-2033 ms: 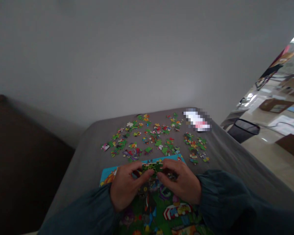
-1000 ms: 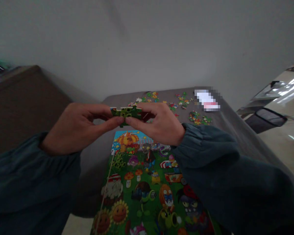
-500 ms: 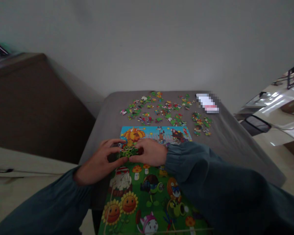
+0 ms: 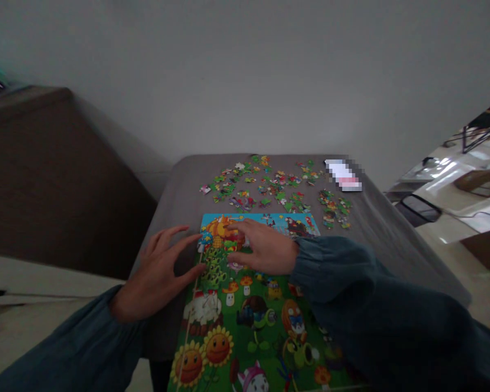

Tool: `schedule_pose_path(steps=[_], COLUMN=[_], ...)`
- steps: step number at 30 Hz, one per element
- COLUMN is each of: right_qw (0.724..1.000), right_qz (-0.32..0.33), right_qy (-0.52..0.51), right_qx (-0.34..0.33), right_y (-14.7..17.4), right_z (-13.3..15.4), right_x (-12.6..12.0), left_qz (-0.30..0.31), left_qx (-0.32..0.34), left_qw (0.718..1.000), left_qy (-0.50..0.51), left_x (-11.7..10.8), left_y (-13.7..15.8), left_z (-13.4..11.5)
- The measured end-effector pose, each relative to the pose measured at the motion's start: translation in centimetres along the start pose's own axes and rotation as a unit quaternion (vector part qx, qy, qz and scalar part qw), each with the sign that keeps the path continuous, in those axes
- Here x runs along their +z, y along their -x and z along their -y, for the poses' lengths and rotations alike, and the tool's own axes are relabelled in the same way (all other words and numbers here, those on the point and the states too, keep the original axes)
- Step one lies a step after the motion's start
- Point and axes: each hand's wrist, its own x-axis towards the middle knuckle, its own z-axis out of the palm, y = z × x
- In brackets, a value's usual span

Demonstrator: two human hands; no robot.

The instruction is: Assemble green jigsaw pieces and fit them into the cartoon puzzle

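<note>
A colourful cartoon jigsaw puzzle lies along the front of the table, with sunflowers, mushrooms and green plants printed on it. At its upper left edge my left hand is open, thumb and fingers apart around the edge, with nothing between them. Over the upper middle of the picture hovers my right hand, also open, its thumb and fingers spread. Between the two hands a patch of green pea-like plants lies flat in the picture. The right hand and sleeve hide part of the puzzle's upper and right side.
Loose jigsaw pieces are scattered across the grey cloth-covered table behind the puzzle. A phone with a blurred screen lies at the back right. A brown cabinet stands at the left, and a pale wall rises behind.
Both hands have drawn apart, the left moving left and the right moving right. The green puzzle section between their fingers has been let go and now lies flat.
</note>
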Motion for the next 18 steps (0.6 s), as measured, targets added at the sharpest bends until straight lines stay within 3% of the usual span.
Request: schedule_pose_path(steps=[2, 7, 12, 18], right_qw=[0.997, 0.967, 0.952, 0.938], right_qz=[-0.016, 0.052, 0.046, -0.017], right_qy=[0.03, 0.137, 0.205, 0.243], right_qx=[-0.063, -0.21, -0.224, -0.247], right_y=[1.4, 4.5, 5.1, 5.0], right_z=[-0.5, -1.3, -1.6, -2.1], right_x=[-0.1, 1.8, 3.4, 4.6], left_qz=[-0.031, -0.034, -0.039, -0.014], left_qx=[0.03, 0.177, 0.195, 0.201], left_qw=[0.998, 0.972, 0.96, 0.962], left_qy=[-0.048, -0.148, -0.198, -0.182], left_x=[0.2, 2.1, 2.7, 1.8], left_y=[1.5, 5.3, 5.5, 4.4], left_z=[-1.2, -4.4, -4.5, -3.4])
